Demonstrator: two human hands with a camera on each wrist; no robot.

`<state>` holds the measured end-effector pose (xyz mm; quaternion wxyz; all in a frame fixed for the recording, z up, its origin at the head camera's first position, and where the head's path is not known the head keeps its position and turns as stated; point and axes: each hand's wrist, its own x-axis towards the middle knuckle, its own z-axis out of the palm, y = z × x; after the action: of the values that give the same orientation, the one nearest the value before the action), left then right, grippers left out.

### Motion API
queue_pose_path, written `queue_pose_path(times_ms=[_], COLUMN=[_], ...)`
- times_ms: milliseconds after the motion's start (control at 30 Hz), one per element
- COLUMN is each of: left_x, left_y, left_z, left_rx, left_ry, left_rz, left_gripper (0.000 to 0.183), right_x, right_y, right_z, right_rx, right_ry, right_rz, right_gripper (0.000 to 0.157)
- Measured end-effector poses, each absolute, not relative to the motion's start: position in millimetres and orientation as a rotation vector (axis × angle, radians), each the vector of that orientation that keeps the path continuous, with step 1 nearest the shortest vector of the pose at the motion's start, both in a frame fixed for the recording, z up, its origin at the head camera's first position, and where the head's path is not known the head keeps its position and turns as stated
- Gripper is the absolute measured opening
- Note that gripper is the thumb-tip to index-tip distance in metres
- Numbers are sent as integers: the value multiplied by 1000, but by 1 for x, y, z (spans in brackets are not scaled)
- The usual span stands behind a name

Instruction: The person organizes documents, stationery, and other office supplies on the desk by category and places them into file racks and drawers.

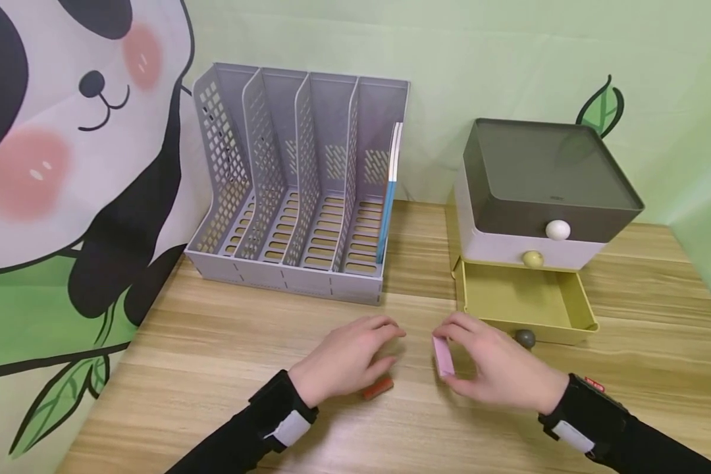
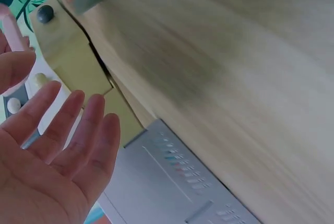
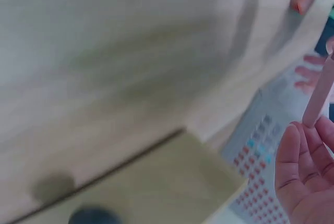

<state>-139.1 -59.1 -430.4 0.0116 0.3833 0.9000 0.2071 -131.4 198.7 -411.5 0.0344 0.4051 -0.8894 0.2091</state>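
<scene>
My right hand (image 1: 498,365) pinches a small, flat pink block (image 1: 443,357) between the thumb and fingertips, in front of the pulled-out yellow drawer (image 1: 518,296). In the right wrist view the pink block (image 3: 319,93) looks like a thin bar held by its ends. My left hand (image 1: 349,355) is over the table left of it, with nothing in its grasp. The left wrist view shows its fingers (image 2: 68,125) spread and nearly straight. A small red-brown block (image 1: 378,388) lies on the table just below the left thumb.
Behind the hands is a grey file rack (image 1: 296,273) with a thin blue-and-white book (image 1: 389,197) in its rightmost slot. To the right, a desktop drawer unit (image 1: 557,164) has its upper two drawers closed. A panda backdrop (image 1: 136,197) borders the table's left side.
</scene>
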Motion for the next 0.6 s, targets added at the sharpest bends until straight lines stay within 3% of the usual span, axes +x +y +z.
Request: queue_pose_path(times_ms=[600], left_x=[-163], left_y=[1], left_z=[-418], left_rx=[1212], left_ry=[2889], left_rz=[667], left_gripper=[45], right_x=[-170], right_y=[251], right_z=[-373], right_rx=[1062], right_ry=[-2640], right_rz=[570], right_gripper=[46])
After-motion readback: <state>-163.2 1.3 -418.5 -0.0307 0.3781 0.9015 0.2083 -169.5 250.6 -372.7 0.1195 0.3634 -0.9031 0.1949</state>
